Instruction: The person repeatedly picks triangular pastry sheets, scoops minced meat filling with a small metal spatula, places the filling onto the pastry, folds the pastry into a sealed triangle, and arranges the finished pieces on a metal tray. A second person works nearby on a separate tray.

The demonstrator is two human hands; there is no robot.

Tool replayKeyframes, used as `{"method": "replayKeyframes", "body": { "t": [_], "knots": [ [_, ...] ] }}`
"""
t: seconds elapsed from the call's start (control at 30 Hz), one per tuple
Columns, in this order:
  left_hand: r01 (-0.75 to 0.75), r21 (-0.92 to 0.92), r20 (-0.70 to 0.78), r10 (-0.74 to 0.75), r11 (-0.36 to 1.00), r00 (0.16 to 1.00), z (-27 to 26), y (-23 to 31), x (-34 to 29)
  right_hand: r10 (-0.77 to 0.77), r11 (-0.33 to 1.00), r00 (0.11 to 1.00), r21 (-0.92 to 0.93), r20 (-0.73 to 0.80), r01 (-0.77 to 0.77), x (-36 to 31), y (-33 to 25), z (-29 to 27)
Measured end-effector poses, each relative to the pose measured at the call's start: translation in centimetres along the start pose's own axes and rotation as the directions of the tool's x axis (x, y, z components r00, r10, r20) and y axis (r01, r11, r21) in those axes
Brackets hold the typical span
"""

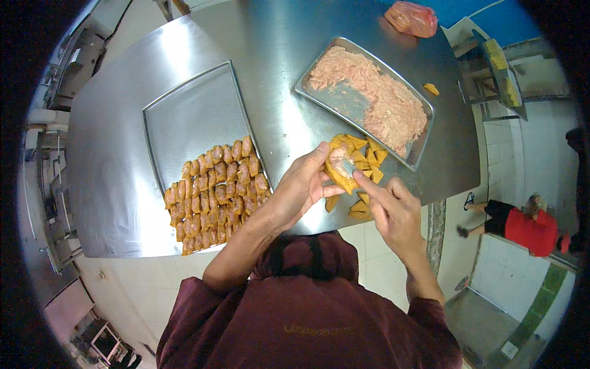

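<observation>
My left hand [303, 186] pinches a golden-brown fried tofu pocket [339, 179], tilted and opened, with pale pink minced meat [338, 158] in it. Closed around a small flat metal spreader [348, 167], my right hand [396, 212] presses the blade against the meat, index finger stretched along it. The spreader's handle is hidden in the palm. Beneath and beside both hands lie several loose triangular tofu pockets [369, 161]. Just beyond them, a metal tray [347, 97] holds a large spread of minced meat [393, 101], with part of its bottom bare.
Left on the steel table [110, 135], a mesh tray [190, 117] carries tight rows of stuffed tofu pieces [218, 190] at its near end. A bag of pink meat [412, 19] sits far right; one stray tofu piece [431, 89] lies nearby. A person in red [530, 230] is off right.
</observation>
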State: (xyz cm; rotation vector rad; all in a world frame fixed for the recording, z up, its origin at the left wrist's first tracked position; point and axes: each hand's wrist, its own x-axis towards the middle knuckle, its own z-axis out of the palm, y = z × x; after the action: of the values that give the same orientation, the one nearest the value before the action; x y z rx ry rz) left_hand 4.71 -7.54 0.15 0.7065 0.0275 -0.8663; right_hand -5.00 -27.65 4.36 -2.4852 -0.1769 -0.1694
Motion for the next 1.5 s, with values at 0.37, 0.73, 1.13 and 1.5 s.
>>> {"method": "replayKeyframes", "body": {
  "t": [0.37, 0.73, 1.13, 1.5],
  "knots": [
    [-0.080, 0.081, 0.016, 0.079, 0.993, 0.997, -1.2, 0.5, -5.8, -0.054, 0.996, 0.994, -0.068, 0.096, 0.061, -1.6, -7.9, -4.7],
    [0.079, 0.150, 0.034, -0.084, 0.986, 0.996, -0.9, 2.6, -9.2, -0.250, 0.894, 0.951, -0.335, 0.181, 0.299, -1.4, -10.8, -4.6],
    [0.163, 0.190, 0.107, -0.186, 0.968, 0.977, -2.1, 3.3, -9.7, -0.402, 0.793, 0.880, -0.385, 0.251, 0.472, 0.8, -12.2, -6.6],
    [0.207, 0.097, 0.176, -0.222, 0.973, 0.959, -3.2, 2.6, -9.8, -0.407, 0.772, 0.856, -0.380, 0.318, 0.509, 1.7, -11.8, -6.3]
  ]
}}
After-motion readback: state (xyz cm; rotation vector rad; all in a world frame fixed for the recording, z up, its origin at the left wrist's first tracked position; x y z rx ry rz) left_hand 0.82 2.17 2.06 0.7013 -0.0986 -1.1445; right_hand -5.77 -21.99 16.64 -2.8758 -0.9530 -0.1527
